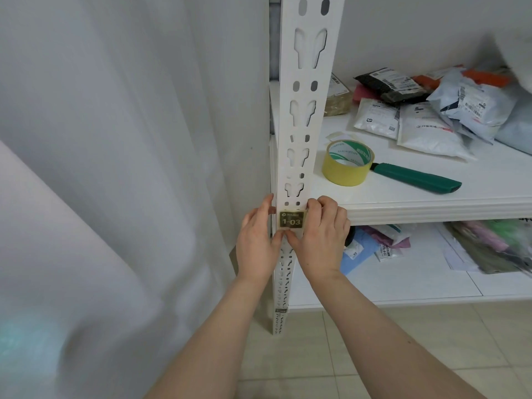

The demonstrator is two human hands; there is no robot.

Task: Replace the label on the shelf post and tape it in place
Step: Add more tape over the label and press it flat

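A dark label reading "1-03" (291,219) lies flat on the white slotted shelf post (308,110), level with the middle shelf's edge, under a yellowish strip of tape. My left hand (257,243) wraps the post's left side, its thumb pressing just below the label. My right hand (322,234) presses from the right, fingers on the label's right edge and thumb beneath it. A roll of yellow tape (347,162) stands on the middle shelf (431,208) right of the post, with a green-handled cutter (417,177) beside it.
Several mail parcels and plastic bags (431,108) are piled at the back of the middle shelf. More bags and papers (460,249) lie on the lower shelf. A white curtain (115,168) hangs left of the post. Beige floor tiles (374,355) are below.
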